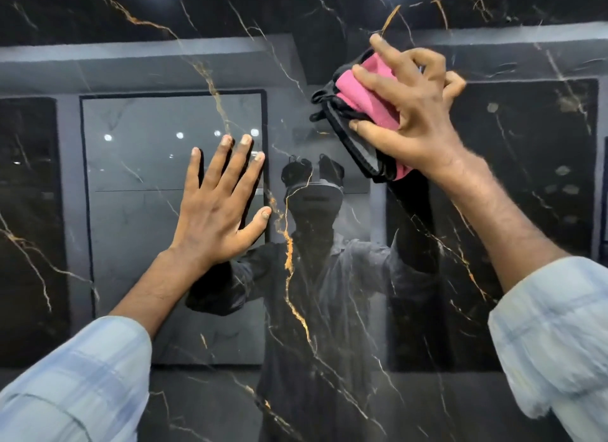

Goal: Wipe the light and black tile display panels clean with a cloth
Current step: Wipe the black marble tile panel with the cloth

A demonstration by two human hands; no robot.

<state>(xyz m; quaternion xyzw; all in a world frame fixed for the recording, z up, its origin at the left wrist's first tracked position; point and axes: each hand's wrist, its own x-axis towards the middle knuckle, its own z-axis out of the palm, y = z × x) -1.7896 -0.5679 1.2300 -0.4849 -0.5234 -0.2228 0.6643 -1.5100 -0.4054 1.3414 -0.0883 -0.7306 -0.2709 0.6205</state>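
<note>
Cloth (357, 96) in curled right fingers (375, 82).

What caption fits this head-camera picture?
Right hand presses a cloth on the black panel; left hand rests flat beside it.

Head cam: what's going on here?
A person is wiping a glossy black tile panel with gold veins. The right hand grips a bunched pink and grey cloth and holds it against the upper part of the panel. The left hand lies flat on the panel lower down, fingers spread. A few pale smudges show to the right of the cloth, so that area looks not yet wiped.
</note>
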